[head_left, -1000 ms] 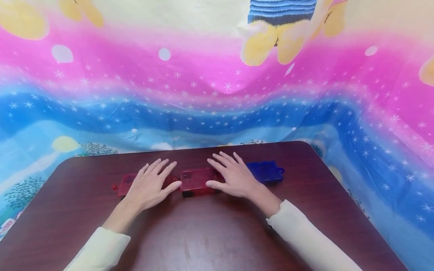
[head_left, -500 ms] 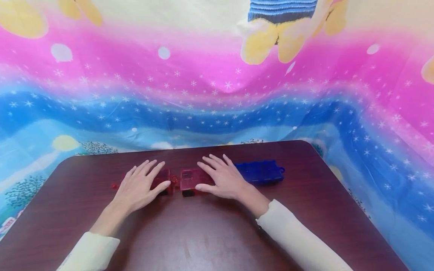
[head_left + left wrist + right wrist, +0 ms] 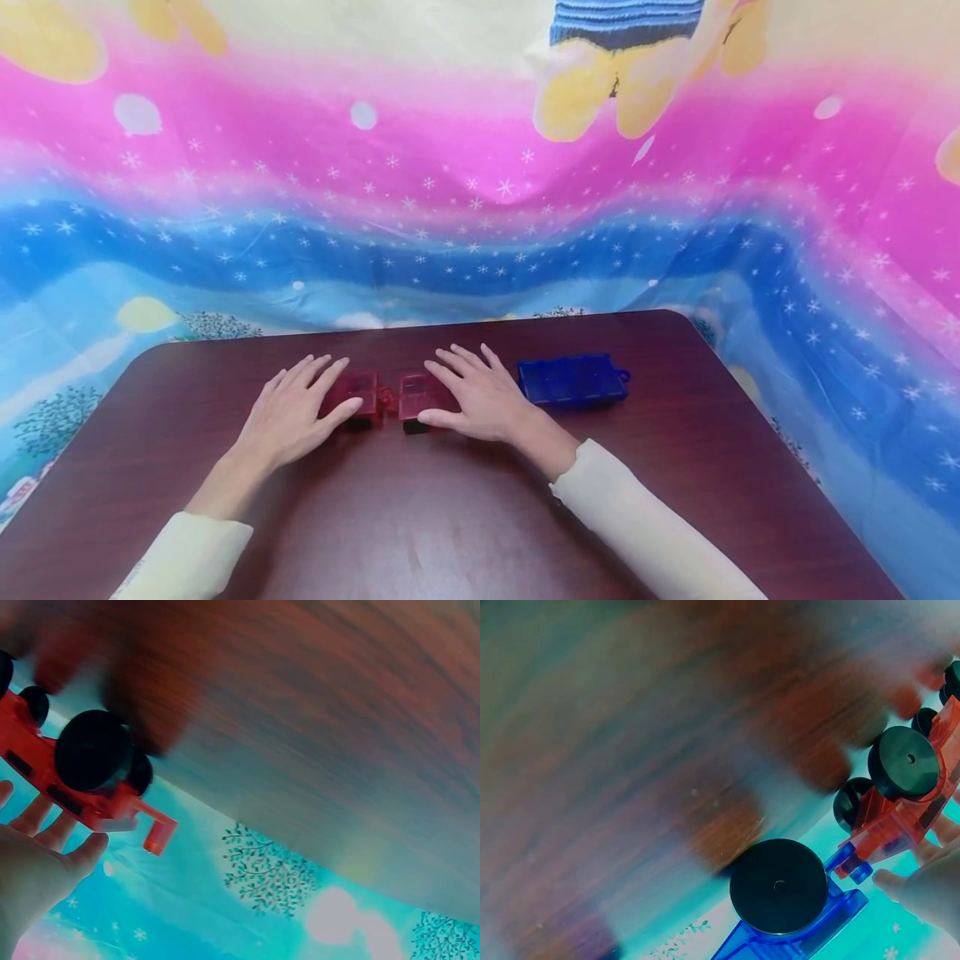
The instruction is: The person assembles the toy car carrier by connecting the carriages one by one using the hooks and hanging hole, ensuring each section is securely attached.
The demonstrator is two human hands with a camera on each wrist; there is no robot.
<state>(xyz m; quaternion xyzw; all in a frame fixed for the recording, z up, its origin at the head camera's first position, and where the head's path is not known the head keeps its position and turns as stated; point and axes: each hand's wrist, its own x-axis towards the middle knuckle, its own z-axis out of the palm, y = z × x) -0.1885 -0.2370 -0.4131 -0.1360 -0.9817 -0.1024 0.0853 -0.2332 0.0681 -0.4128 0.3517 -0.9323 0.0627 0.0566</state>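
Observation:
Three see-through toy train cars with black wheels stand in a row on the table. My left hand [image 3: 288, 412] lies over the left red car [image 3: 363, 390], fingers spread and thumb at its near side; the car's left end is hidden. My right hand [image 3: 483, 396], fingers spread, is over the middle red car [image 3: 412, 392] and covers its right half. A red coupling [image 3: 386, 400] bridges the two red cars. Right of my right hand stands the blue car [image 3: 573, 381], a loop at its right end. In the right wrist view, the blue coupling [image 3: 847, 862] meets the red car's end.
The dark brown wooden table [image 3: 435, 517] has rounded far corners. A colourful printed cloth [image 3: 480, 200] with snowflakes hangs close behind its far edge and along the right side. Light sleeves [image 3: 652, 517] cover both forearms.
Both hands have moved left over the cars, fingers still spread. The cars have stayed in place; more of the blue car and of the left red car's right end now shows.

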